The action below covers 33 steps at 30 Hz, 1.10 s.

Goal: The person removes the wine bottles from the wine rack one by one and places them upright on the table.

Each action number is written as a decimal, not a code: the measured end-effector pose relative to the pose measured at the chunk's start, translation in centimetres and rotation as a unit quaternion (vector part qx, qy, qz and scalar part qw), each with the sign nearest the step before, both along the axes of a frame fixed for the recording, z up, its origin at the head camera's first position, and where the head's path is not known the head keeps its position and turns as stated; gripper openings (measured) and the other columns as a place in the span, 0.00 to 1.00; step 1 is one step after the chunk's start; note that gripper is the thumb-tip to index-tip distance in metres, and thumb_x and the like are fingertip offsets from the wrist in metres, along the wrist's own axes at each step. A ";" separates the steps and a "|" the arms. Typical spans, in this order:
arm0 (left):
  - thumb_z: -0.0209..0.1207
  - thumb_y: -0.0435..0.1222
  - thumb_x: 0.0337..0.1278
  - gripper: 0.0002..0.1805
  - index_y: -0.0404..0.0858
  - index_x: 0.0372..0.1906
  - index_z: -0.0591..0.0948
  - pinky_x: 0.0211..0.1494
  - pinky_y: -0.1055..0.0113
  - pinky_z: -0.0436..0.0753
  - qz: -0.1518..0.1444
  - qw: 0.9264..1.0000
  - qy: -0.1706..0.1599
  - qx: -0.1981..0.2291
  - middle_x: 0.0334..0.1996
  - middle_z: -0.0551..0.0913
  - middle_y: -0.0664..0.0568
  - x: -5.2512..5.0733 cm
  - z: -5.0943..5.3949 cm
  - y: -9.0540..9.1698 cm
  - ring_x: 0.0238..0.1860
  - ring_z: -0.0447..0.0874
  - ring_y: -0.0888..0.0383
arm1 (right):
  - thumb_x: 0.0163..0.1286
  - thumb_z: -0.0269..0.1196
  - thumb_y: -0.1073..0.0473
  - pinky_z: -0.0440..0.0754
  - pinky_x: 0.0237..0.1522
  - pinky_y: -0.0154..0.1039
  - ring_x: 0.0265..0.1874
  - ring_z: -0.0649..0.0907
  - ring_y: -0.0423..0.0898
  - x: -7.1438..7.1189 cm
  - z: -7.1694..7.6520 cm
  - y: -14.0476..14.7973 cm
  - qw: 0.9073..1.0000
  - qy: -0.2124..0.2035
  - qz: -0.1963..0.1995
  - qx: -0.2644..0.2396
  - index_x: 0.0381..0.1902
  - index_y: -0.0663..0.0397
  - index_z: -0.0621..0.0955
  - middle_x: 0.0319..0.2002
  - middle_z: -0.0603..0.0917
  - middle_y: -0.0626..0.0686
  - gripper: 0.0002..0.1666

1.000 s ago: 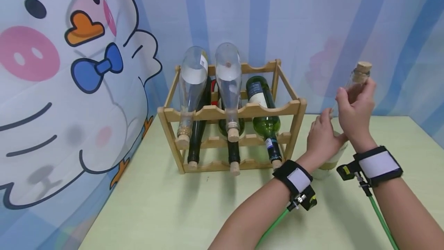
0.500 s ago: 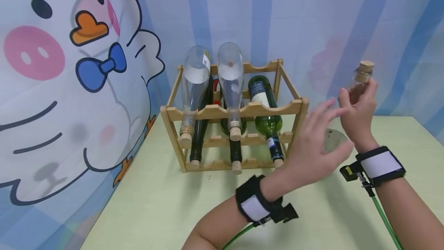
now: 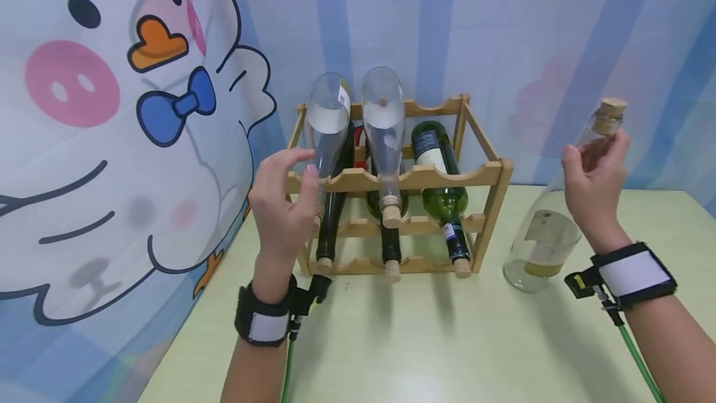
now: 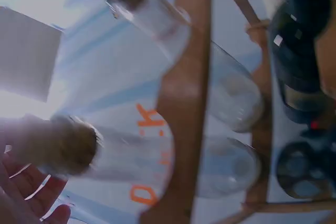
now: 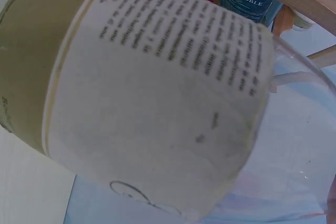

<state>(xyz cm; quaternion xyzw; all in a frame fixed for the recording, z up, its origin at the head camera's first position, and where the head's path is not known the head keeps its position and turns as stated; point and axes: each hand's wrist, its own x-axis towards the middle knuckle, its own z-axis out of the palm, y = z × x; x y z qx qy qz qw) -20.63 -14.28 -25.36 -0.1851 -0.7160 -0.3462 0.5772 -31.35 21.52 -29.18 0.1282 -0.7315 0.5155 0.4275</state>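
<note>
My right hand (image 3: 598, 185) grips the neck of a clear glass bottle (image 3: 550, 229) with a cork stopper. The bottle leans, its neck to the right; whether its base fully touches the table I cannot tell. Its cream and olive label (image 5: 157, 87) fills the right wrist view. My left hand (image 3: 282, 204), fingers apart and loosely bent, is by the rack's left front, beside the neck of a clear bottle (image 3: 330, 111) lying there. In the left wrist view, fingers (image 4: 44, 195) appear near that bottle's blurred cork (image 4: 73, 145); contact is unclear.
A wooden wine rack (image 3: 442, 176) stands on the pale table (image 3: 425, 341). It holds another clear bottle (image 3: 383, 111), a green bottle (image 3: 444, 201) and dark bottles, corks facing me. A curtain with a cartoon bird (image 3: 140, 185) hangs behind and at left.
My left hand has let go of the clear bottle at right and moved left across to the rack's left side. The right hand keeps its grip on the bottle's neck. The view has turned slightly.
</note>
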 end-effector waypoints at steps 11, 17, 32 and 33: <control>0.49 0.33 0.53 0.11 0.32 0.31 0.81 0.37 0.57 0.73 0.107 0.991 -0.081 -0.008 0.23 0.81 0.43 -6.2 -4.7 -4.5 0.31 0.75 0.48 | 0.59 0.50 0.65 0.58 0.21 0.25 0.17 0.63 0.32 0.2 0.2 0.2 1.000 0.009 0.002 0.000 0.52 0.55 0.63 0.22 0.66 0.39 0.21; 0.48 0.34 0.52 0.12 0.32 0.29 0.81 0.32 0.58 0.72 0.122 0.992 -0.032 -0.023 0.19 0.78 0.43 -6.9 -4.9 -4.7 0.27 0.73 0.48 | 0.62 0.51 0.64 0.65 0.26 0.23 0.22 0.70 0.29 0.2 0.3 0.4 0.999 -0.001 0.041 0.010 0.53 0.54 0.61 0.26 0.70 0.37 0.21; 0.47 0.34 0.52 0.12 0.33 0.29 0.80 0.31 0.59 0.70 0.118 0.993 -0.017 -0.017 0.17 0.75 0.44 -7.0 -5.6 -4.6 0.26 0.70 0.49 | 0.49 0.59 0.51 0.59 0.59 0.44 0.53 0.68 0.54 4.6 4.2 -6.0 0.959 0.283 0.023 0.009 0.45 0.76 0.62 0.49 0.70 0.60 0.36; 0.47 0.34 0.52 0.12 0.33 0.29 0.80 0.31 0.59 0.70 0.117 0.993 -0.017 -0.017 0.17 0.74 0.45 -7.0 -5.6 -4.5 0.26 0.70 0.49 | 0.50 0.59 0.49 0.59 0.60 0.46 0.54 0.68 0.55 4.8 4.1 -6.9 0.952 0.299 0.048 0.043 0.46 0.76 0.63 0.50 0.70 0.62 0.37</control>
